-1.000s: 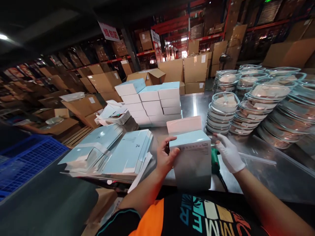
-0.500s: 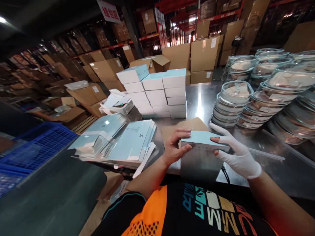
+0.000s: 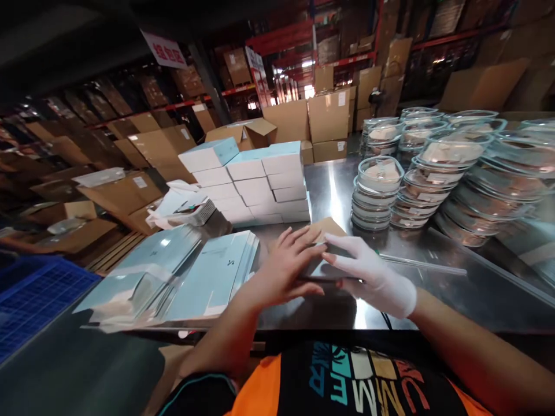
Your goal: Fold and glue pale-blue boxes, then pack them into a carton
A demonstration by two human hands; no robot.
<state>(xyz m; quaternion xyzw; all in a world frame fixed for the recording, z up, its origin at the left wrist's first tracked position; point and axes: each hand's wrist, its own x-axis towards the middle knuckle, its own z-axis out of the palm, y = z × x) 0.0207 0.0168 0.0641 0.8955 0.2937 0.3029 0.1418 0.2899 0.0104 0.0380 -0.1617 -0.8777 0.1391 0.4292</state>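
Observation:
A small light-blue and white box (image 3: 323,267) lies low on the steel table (image 3: 433,289) in front of me. My bare left hand (image 3: 284,267) rests on its left side with fingers spread over the top. My right hand (image 3: 373,276), in a white glove, presses on its right side. Most of the box is hidden under both hands. A brown cardboard sheet (image 3: 327,226) lies just behind the box.
A stack of closed blue-topped white boxes (image 3: 255,182) stands behind. Flat blue box blanks (image 3: 208,274) lie in piles at left. Stacks of clear lidded round containers (image 3: 433,167) fill the right. A blue crate (image 3: 30,294) sits far left; cardboard cartons behind.
The box stood upright with its flap open, then its lid was shut. Now it lies flat on the table under both hands.

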